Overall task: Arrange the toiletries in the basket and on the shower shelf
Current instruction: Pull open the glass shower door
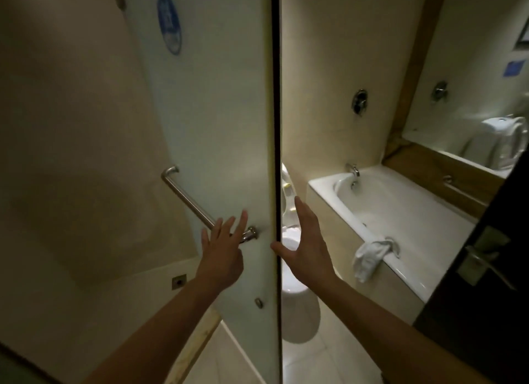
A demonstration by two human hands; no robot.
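Note:
A frosted glass shower door [217, 126] stands edge-on in front of me, its dark edge running down the middle. My left hand [224, 246] is spread flat against the door's face, fingers lying over the lower end of its steel handle bar [189, 200]. My right hand [307, 246] is on the other side of the edge, fingers apart, thumb touching the door's edge. Neither hand holds anything. No toiletries, basket or shower shelf are in view.
A white toilet [297, 303] stands behind the door's edge. A bathtub [406, 220] lies to the right, a white towel [369, 255] draped over its rim and a tap [353, 170] at its far end. A dark door with a lever handle [481, 263] is at far right.

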